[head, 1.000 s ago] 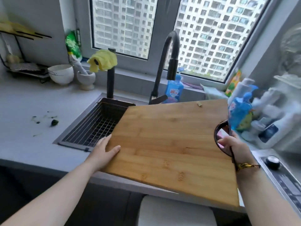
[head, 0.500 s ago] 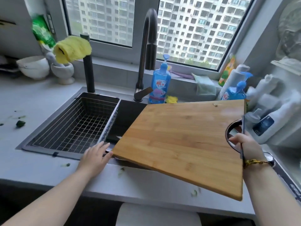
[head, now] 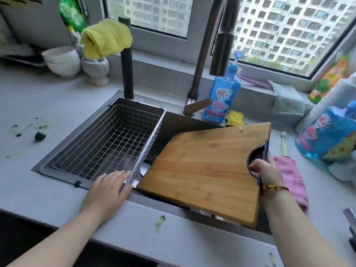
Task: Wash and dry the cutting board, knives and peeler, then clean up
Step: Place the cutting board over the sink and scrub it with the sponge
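The bamboo cutting board (head: 206, 166) lies tilted over the right half of the dark sink (head: 173, 128), its left corner dipping toward the basin. My right hand (head: 266, 170) grips the board's right edge, fingers curled through its dark round handle hole. My left hand (head: 108, 186) lies flat with straight fingers on the sink's front rim, at the corner of the wire basket (head: 107, 143), just left of the board. No knives or peeler can be made out; a pale object in the basin under the board is unclear.
A black faucet (head: 221, 45) arches over the sink, with a blue soap bottle (head: 223, 93) beside it. A yellow cloth (head: 106, 40) hangs on a post. A pink cloth (head: 290, 176) and blue refill pouch (head: 327, 135) lie right. Green scraps (head: 39, 136) dot the counter.
The board has moved right and down, from across the sink's front to tilted over the right basin. My left hand let go of its edge and now rests on the sink rim.
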